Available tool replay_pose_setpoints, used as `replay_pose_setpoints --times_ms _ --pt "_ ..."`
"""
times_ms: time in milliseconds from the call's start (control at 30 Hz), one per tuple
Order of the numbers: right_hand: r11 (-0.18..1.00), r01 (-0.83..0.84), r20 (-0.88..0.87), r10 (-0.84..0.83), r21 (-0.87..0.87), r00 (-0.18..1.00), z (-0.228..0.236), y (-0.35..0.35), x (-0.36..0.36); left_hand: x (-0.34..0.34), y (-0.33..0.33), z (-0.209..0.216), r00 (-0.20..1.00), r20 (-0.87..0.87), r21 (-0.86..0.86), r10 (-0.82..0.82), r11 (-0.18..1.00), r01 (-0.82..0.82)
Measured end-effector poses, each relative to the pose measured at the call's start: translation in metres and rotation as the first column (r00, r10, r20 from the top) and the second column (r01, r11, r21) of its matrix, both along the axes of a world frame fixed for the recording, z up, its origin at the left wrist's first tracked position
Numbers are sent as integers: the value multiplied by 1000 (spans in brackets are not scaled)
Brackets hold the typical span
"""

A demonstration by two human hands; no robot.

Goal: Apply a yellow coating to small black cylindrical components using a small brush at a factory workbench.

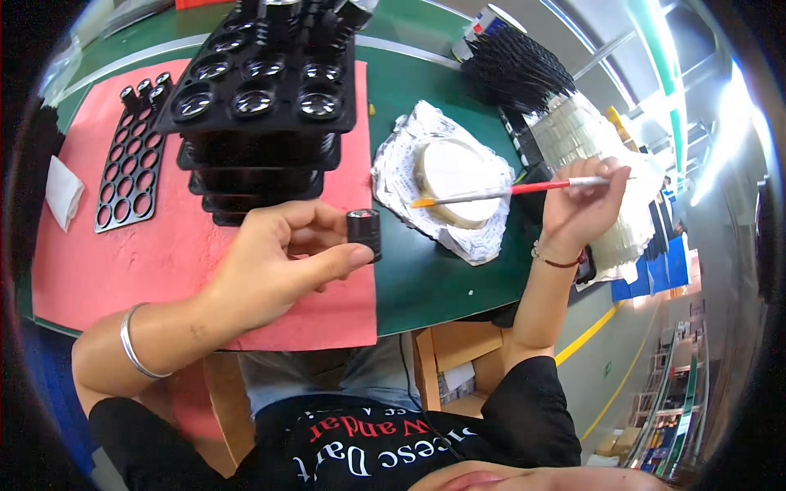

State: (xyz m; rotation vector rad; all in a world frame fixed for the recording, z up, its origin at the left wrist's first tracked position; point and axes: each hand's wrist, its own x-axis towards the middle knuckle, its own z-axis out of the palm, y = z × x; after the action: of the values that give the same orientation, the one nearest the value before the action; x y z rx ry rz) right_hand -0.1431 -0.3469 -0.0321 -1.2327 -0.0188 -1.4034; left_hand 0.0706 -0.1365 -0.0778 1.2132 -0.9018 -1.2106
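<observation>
My left hand (270,262) grips a small black lens barrel (363,235) between thumb and fingers, upright, with its shiny glass end up. It is held over the right edge of the pink mat (74,274). In my right hand (585,204) is a thin paintbrush (536,187) with a red and silver handle, pinched near its end. The brush's yellowish tip points left, above a round white dish (420,168) resting on crumpled white cloth (395,151). Beyond my left hand rises a stack of black trays (266,151), its top tray holding several glass-faced lenses (252,102).
On the mat's left lies a black plate with round holes (127,176), several small barrels at its far end. A white folded tissue (63,192) is beside it. At the back right are a black bristly bundle (520,69), a can (491,20) and stacked pale strips (585,131).
</observation>
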Motion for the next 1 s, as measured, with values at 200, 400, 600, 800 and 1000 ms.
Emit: replay_pose_setpoints --times_ms 200,400,600,800,1000 --pt "987 -69 -77 58 -146 995 -2 10 0 -1 -1 3 999 -37 31 0 1000 2" --pt "973 -110 -117 87 -202 989 -2 13 4 0 1 4 997 -75 25 -2 1000 4" --pt "952 -116 -159 72 -285 985 -2 14 5 1 1 2 997 -70 24 -17 1000 19" --pt "947 -74 -169 21 -313 985 -2 11 3 0 0 2 998 -63 5 -19 1000 19" --pt "958 -36 -169 -13 -286 985 -4 5 3 2 0 -1 995 -71 -26 -64 998 62"
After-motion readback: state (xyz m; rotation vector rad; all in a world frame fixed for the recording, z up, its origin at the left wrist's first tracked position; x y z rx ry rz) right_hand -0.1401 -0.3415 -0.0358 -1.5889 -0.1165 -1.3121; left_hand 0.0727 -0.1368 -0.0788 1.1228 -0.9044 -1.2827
